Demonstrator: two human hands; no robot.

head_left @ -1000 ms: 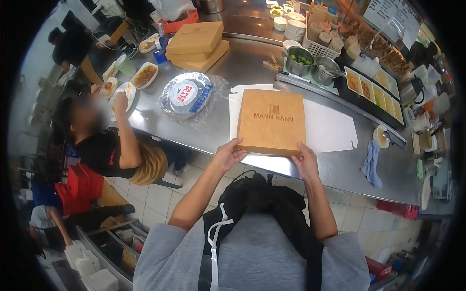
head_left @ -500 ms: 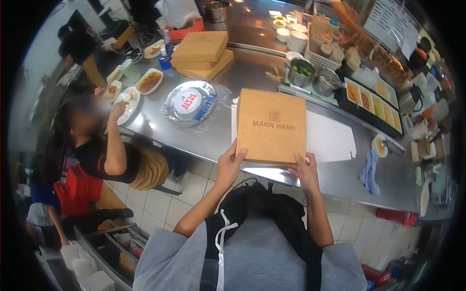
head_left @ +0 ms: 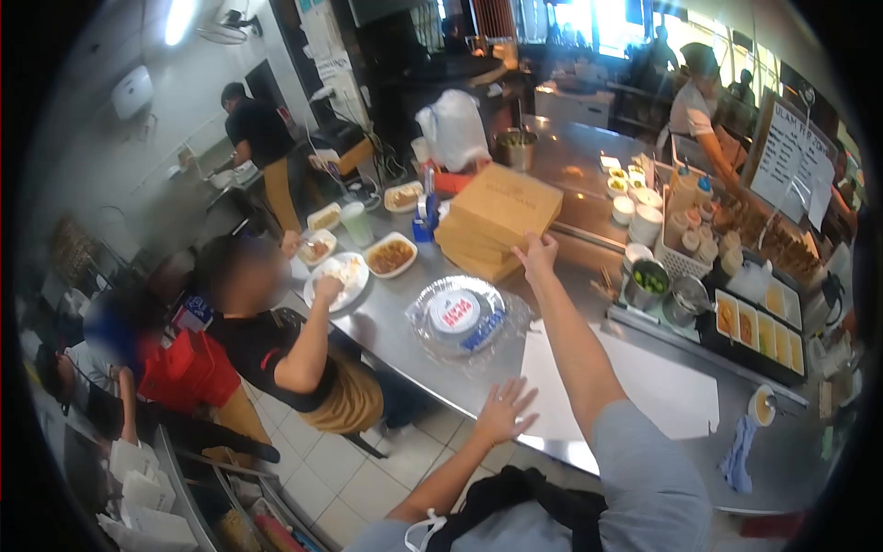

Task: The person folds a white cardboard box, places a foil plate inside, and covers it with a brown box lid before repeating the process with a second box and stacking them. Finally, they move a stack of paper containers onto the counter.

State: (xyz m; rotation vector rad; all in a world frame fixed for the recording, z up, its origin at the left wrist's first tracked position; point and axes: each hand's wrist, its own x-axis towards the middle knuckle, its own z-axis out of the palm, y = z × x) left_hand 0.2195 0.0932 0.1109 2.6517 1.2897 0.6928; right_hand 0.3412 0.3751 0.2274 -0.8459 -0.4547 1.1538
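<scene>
With thumb and fingers, my right hand (head_left: 536, 256) grips the front right corner of a brown cardboard box (head_left: 506, 204), which rests on a stack of similar boxes (head_left: 474, 263). My left hand (head_left: 504, 411) is empty, its fingers spread, above the counter's front edge. Between my left hand and the stack lies a pack of foil plates (head_left: 455, 315) in clear plastic. Flat white sheets (head_left: 635, 382) lie on the steel counter under and beside my right forearm.
A seated person (head_left: 276, 322) eats at the left, near a bowl of brown food (head_left: 391, 255) and a green drink (head_left: 355, 224). At the right are a black condiment tray (head_left: 756, 333), a basket of bottles (head_left: 683, 261), steel pots and a blue cloth (head_left: 739, 457).
The printed box has moved from above the white sheets to the stack at the back left. My left hand has let go of it and opened. The view has shifted up and left.
</scene>
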